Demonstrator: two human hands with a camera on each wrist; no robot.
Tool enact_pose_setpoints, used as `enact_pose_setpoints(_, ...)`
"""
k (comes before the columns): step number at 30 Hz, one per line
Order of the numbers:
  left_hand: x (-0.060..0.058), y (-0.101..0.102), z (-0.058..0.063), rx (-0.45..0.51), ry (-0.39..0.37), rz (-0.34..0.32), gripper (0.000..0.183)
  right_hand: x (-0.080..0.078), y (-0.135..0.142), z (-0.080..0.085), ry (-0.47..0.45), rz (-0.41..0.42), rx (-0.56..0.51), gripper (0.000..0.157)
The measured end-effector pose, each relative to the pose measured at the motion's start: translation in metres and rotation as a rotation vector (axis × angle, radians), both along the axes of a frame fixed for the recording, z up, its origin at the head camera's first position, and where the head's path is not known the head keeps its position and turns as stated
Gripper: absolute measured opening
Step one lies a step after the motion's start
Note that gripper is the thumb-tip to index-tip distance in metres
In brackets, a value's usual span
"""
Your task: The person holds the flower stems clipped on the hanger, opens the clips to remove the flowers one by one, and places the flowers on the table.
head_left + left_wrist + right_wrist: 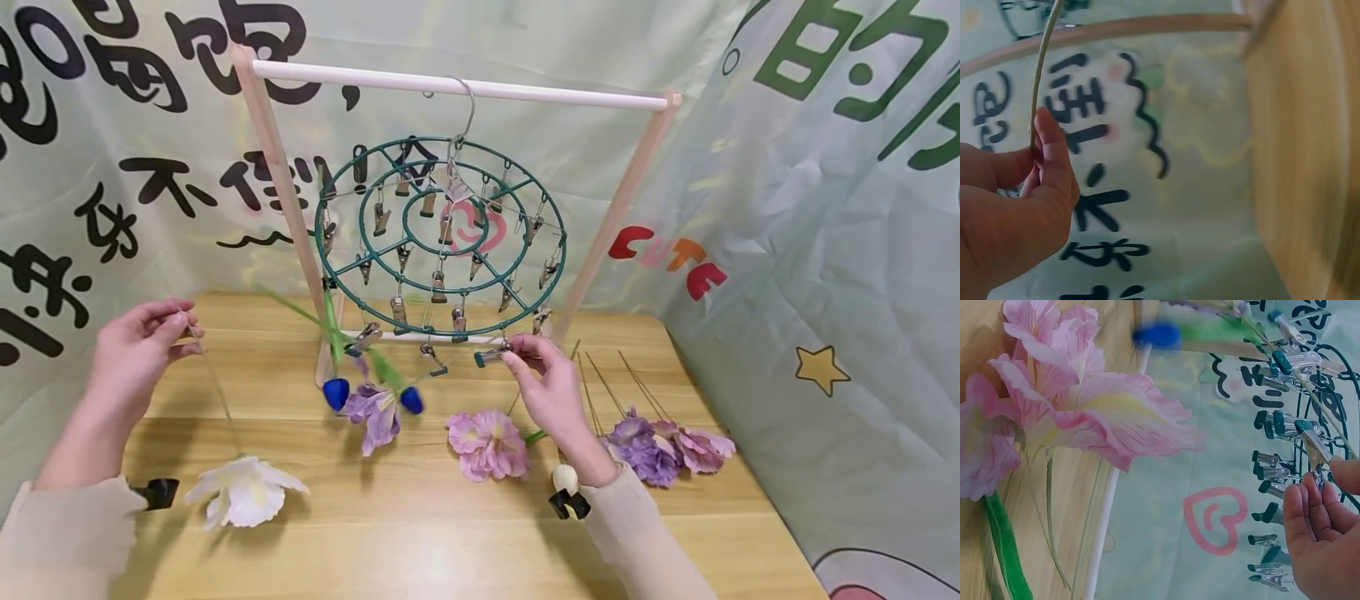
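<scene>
Pinching on both sides: right hand (551,387) has thumb and fingers on the handle end of a metal clip (491,357), green tips pointing left in the head view; can't tell if the clip's mouth is open. Left hand (146,354) pinches the thin stem (220,392) of a white flower (247,493), bloom down, low over the table (420,542); can't tell if petals touch it. That clip is at the near edge of a round green hanger (446,254) lined with similar clips, hooked on the white top bar (337,75) of a wooden frame. Two blue buds (335,393) and a purple flower (375,412) point down below the hanger's left side. Pink flower (491,446) near the right hand; more purple blooms (643,450) and pink ones (703,450) on the table, farther right.
</scene>
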State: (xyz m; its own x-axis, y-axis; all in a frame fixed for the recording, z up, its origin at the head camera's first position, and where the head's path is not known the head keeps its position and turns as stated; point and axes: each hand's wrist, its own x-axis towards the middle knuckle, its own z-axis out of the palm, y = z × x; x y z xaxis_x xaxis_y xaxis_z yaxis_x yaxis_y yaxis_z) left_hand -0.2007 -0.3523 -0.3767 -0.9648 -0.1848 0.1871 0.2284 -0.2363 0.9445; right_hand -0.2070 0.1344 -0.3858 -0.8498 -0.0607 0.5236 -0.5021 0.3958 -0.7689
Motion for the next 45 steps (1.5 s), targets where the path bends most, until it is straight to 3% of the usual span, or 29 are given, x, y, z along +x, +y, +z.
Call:
enact_pose_setpoints(5, -0.031, -0.007, -0.016, -0.284, -0.155, -0.111, 0.015, 0.001, 0.001, 0.001, -0.016, 0.001, -0.051, 0.019)
enact_pose_setpoints(10, -0.055, -0.009, -0.032, -0.622, -0.232, -0.195, 0.041, 0.004, 0.001, 0.001, -0.046, 0.025, -0.111, 0.019)
enact_pose_setpoints(15, -0.071, -0.005, -0.043, -0.797, -0.318, -0.262, 0.048, 0.007, 0.002, 0.002, -0.05, 0.03, -0.145, 0.019)
enact_pose_setpoints(22, -0.082, -0.002, -0.064, -0.878, -0.397, -0.378, 0.049, 0.009, 0.001, 0.002, -0.035, 0.037, -0.152, 0.021)
enact_pose_setpoints(28, -0.084, 0.004, -0.076, -0.974, -0.401, -0.393, 0.043, 0.011, 0.002, 0.003, -0.025, 0.048, -0.149, 0.022)
enact_pose_setpoints(39, -0.088, 0.02, -0.081, -1.215, -0.271, -0.252, 0.031, 0.013, 0.005, 0.008, -0.013, 0.054, -0.138, 0.025)
enact_pose_setpoints(45, -0.083, 0.021, -0.068, -1.173, -0.269, -0.218, 0.038, 0.016, 0.008, 0.009, -0.02, 0.076, -0.133, 0.029)
